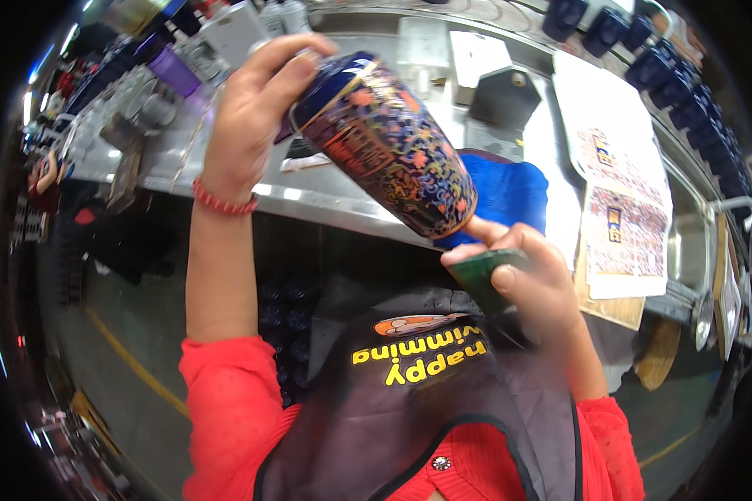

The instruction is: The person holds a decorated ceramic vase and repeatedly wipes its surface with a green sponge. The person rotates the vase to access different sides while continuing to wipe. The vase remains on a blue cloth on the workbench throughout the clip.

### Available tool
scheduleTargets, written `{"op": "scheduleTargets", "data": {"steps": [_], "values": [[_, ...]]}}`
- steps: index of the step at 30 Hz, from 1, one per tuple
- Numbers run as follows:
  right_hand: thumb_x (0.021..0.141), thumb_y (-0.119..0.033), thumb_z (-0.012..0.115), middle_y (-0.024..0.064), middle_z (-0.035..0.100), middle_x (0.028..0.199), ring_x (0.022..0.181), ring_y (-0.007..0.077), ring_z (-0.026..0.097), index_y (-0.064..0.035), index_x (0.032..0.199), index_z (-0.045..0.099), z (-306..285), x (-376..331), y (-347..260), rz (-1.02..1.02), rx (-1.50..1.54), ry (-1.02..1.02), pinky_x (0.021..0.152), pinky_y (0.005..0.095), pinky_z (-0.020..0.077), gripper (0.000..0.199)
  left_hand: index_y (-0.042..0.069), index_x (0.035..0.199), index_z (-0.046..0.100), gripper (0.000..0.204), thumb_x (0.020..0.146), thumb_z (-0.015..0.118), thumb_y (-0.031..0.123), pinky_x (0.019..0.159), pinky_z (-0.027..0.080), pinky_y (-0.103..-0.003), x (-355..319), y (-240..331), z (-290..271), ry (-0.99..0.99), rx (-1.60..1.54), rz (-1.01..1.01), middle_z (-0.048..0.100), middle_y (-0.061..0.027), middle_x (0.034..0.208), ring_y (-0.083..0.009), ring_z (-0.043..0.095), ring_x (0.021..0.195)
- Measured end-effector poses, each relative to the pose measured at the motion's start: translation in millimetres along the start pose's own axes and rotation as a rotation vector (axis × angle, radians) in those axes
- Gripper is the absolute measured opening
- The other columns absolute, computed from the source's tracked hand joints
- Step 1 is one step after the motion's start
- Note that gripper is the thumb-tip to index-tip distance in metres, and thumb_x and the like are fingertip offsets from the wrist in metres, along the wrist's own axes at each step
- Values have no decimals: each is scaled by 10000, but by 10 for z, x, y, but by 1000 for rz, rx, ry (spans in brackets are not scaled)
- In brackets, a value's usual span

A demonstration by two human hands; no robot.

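Red knit sleeves (pixel 226 401), a dark apron (pixel 426 401) with a printed chest, 1 red bead bracelet (pixel 224 201).

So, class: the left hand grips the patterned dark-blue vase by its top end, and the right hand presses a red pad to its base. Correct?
Not quite. In the head view the pad in the right hand is green, not red. The left hand does grip the vase at its top end.

- The tumbler (pixel 388 146) is a tall, dark blue cup patterned all over with orange, red and gold. It is held in the air, tilted steeply, with its rim up-left and its base down-right above the front edge of the counter (pixel 326 200).
- The small green pad (pixel 485 275) is dark and wedge-like, just beside the tumbler's base.
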State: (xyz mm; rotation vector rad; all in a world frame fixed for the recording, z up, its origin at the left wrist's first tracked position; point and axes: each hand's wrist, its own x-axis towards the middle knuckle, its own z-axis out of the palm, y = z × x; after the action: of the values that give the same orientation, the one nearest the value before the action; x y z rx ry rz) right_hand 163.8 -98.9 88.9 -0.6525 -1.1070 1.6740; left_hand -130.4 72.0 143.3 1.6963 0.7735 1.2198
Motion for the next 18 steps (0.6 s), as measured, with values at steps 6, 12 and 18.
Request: {"op": "scheduleTargets", "data": {"steps": [6,12,18], "values": [[991,-125,661,293,471,1471,1359,412,521,-25,1137,558,-88,-597,-27,97,321,179,1085,543,480,205,50,1211,704,326,1037,618,313,843,534,-224,905,-461,1259,-505,-141,-270,721,-16,1049,-80,676,938],[995,-186,673,293,485,1455,1356,440,515,-8,1152,554,-252,-658,-79,79,459,273,1055,537,517,266,45,1194,669,377,1019,628,376,737,528,-235,1063,-762,1758,-481,-16,-472,690,-5,1010,-63,650,859],[1002,-180,663,303,512,1434,1344,418,535,-23,1053,536,-416,-506,-87,56,494,264,1035,512,536,208,61,1249,559,444,1047,552,456,677,495,-231,1131,-754,1735,-290,104,-473,622,-1,937,-57,606,806]]}}
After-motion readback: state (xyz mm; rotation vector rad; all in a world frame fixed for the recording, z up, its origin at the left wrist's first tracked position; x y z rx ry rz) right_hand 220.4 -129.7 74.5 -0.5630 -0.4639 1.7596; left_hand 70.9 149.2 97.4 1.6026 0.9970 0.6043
